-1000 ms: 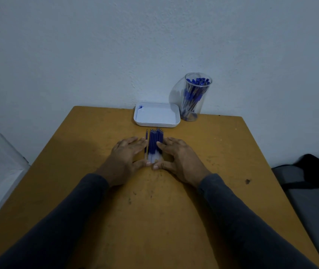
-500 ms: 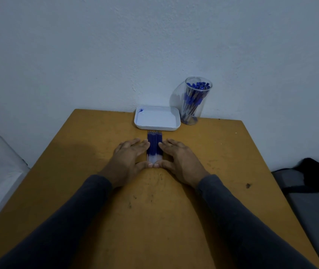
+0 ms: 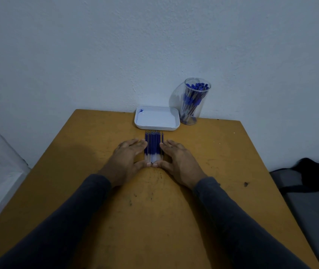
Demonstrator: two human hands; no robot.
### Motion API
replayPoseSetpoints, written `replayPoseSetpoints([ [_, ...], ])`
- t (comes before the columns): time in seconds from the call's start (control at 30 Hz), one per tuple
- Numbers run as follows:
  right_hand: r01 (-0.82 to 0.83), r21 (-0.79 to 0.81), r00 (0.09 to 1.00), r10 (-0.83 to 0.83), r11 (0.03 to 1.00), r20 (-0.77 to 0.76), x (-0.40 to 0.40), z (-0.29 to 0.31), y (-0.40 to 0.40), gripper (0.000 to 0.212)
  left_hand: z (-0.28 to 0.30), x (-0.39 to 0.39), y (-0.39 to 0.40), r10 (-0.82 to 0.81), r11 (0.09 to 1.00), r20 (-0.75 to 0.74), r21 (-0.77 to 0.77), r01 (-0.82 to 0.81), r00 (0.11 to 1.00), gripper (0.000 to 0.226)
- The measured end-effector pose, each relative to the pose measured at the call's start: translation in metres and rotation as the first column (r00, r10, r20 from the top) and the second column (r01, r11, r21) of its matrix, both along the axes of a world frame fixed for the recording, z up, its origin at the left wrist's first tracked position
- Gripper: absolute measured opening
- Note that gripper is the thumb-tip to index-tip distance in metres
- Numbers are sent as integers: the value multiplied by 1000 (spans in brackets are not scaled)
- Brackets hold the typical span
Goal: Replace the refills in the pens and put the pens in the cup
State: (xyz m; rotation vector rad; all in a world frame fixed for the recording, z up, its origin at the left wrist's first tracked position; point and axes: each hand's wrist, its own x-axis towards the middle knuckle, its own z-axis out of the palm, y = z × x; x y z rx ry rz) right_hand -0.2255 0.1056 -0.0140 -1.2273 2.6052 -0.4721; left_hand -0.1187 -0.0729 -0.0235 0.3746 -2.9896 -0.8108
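Observation:
Several blue pen refills (image 3: pixel 153 145) lie side by side in a neat row on the wooden table (image 3: pixel 89 171), tips pointing away from me. My left hand (image 3: pixel 126 159) lies flat against the row's left side and my right hand (image 3: pixel 180 160) against its right side, thumbs meeting at the near ends. Both hands are spread and grip nothing. A clear cup (image 3: pixel 193 101) full of blue-capped pens stands at the table's far edge by the wall.
A white shallow tray (image 3: pixel 176 123) with a blue ink stain in its far left corner sits just beyond the refills, left of the cup. A dark bag (image 3: pixel 317 171) rests on a grey surface to the right of the table.
The hands have pressed the refills into a tighter, straighter row. The view has tilted slightly, so the table sits lower in the frame.

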Motion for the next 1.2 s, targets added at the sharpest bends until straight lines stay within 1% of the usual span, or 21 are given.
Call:
replayPoseSetpoints([
  [0.37,6,-16,1000,-6,1000,2,-1,-4,1,83,-1,-4,-1,11,1000,2,10,-11,1000,74],
  [0.67,11,7,1000,-11,1000,14,0,-1,2,85,1,-1,-2,8,1000,4,2,-8,1000,78],
  [0.87,33,-6,999,-33,999,1,11,10,3,77,3,3,0,12,1000,24,-10,-12,1000,78],
  [1.13,35,3,999,-35,999,1,15,13,4,78,8,6,2,6,1000,35,-10,-6,999,77],
  [1.2,48,-7,999,-48,999,-1,17,19,2,73,12,6,4,16,999,23,-39,-15,1000,76],
])
